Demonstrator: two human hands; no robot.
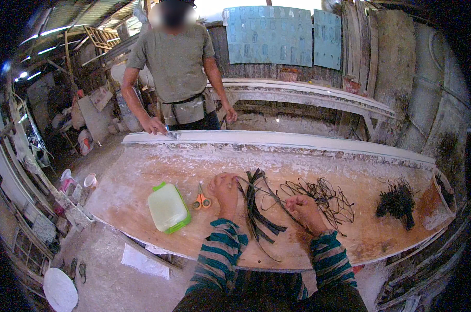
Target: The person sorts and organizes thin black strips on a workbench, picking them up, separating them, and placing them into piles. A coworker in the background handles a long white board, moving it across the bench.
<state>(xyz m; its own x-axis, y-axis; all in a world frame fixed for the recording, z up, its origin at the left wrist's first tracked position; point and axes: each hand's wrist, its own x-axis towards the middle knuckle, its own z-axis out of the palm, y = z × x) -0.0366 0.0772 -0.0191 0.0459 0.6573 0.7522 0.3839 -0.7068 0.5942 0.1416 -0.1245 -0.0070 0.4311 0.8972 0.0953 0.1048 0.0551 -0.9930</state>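
On the dusty worktop [142,182] the left hand [226,188] pins the dark strip bundle [256,208] flat while the right hand [303,205] pinches one thin strand, best drawn out slowly, clear of the tangled wire [324,195].

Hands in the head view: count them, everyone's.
4. The person's left hand and right hand rest on dark strips on the table. A co-worker's two hands, and, are beyond it.
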